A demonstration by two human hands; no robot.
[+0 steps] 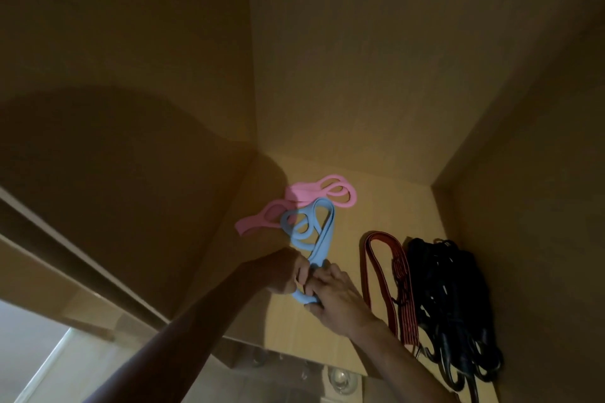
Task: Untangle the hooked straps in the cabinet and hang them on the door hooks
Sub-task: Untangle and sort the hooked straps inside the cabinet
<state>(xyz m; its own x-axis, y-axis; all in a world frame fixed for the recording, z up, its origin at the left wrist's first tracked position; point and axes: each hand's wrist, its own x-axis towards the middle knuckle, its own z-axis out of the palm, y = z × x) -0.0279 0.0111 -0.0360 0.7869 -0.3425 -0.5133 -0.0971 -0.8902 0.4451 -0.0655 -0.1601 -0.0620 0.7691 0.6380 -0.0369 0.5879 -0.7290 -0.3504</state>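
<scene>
A light blue strap (314, 232) lies looped on the wooden cabinet shelf (386, 203), its near end pinched between both hands. My left hand (281, 271) grips it from the left and my right hand (337, 298) holds the folded end from the right. A pink strap (307, 195) lies behind the blue one, overlapping it near the back left corner. To the right lie a red strap (379, 278) in a long loop and a dark tangle of black hooked straps (458, 304) against the right wall.
The cabinet's left wall (131, 108), back wall (393, 59) and right wall (540, 206) close the shelf in. The shelf's front edge (311, 360) runs below my hands. Below it, dim round objects (340, 379) show faintly.
</scene>
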